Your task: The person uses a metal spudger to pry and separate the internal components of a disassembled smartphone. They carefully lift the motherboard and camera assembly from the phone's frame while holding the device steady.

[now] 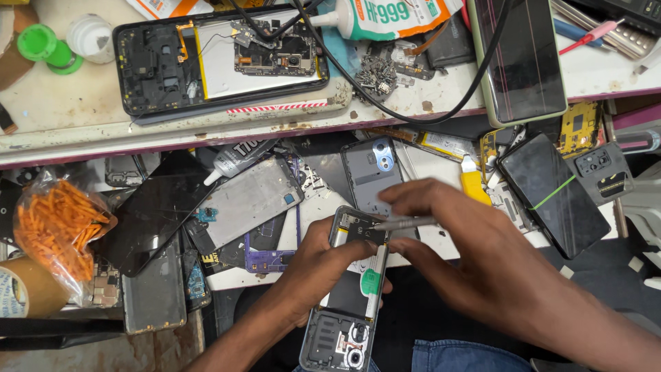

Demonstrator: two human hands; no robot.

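1. The left hand (313, 265) has its fingers wrapped around an opened grey phone with its back cover off (351, 289), holding it upright-lengthwise above the person's lap, in front of the cluttered bench (82, 138).
2. The right hand (475, 241) has its fingers pinched on a slim silver metal tool (406, 222), whose tip touches the black plate near the phone's top end.
3. A green round sticker shows on the phone's battery.
4. Just beyond the hands lies a grey phone back cover with a blue camera ring (375, 172).
5. On the raised shelf sits a larger disassembled black phone (213, 58).
6. At far left is a clear bag of orange pieces (58, 231).
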